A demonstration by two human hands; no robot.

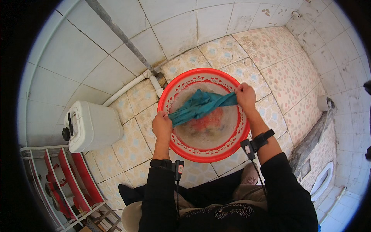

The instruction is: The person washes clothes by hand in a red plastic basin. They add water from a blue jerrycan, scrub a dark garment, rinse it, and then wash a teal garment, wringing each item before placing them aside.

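A teal cloth point(197, 105) is stretched across a red and white plastic basin point(204, 159) of cloudy water point(203, 133). My left hand point(163, 126) pinches the cloth's left end at the basin's left rim. At the upper right rim, my right hand point(245, 97) grips the other end, which looks twisted and narrow. The middle of the cloth is bunched and hangs toward the water; whether its underside touches the water I cannot tell. A red pattern shows through on the basin's bottom.
A white plastic jerrycan point(95, 124) with a black cap stands left, near a red and white rack point(63, 179). White pipes point(127, 88) run along the tiled wall behind the basin. A squat toilet point(322, 181) lies at the right. Straps with small devices point(179, 170) circle both forearms, trailing cables.
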